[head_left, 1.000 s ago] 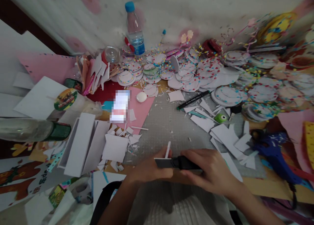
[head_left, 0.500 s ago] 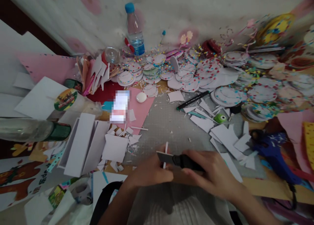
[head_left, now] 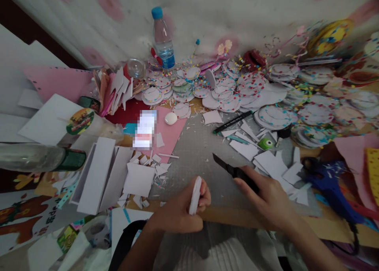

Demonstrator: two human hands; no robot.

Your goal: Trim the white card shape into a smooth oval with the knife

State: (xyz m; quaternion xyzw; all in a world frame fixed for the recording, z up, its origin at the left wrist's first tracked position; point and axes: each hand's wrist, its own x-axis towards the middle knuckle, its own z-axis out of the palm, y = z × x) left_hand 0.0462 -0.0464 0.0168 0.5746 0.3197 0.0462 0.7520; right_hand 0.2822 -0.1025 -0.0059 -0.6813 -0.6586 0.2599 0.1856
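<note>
My left hand (head_left: 180,208) is closed around a small white foam-board piece (head_left: 195,196), held edge-up over the table's front edge. In my right hand (head_left: 263,196) is a black utility knife (head_left: 241,175), gripped by its handle. Its dark blade (head_left: 220,161) points up and to the left, above the grey cutting mat (head_left: 189,156) and apart from the white piece. White offcuts (head_left: 244,148) lie on the mat beyond my right hand. A square white piece (head_left: 139,179) rests left of my left hand, among small scraps.
A lit phone (head_left: 145,129) and a white oval object (head_left: 170,118) lie on pink sheet. Stacked white discs with coloured dots (head_left: 275,116) line the back, near a water bottle (head_left: 164,42). At right is a blue glue gun (head_left: 331,188); at left, a white box (head_left: 96,176).
The knife has moved away from my left hand, up and to the right, and its blade has turned. The white piece in my left hand has turned and shows more of its side.
</note>
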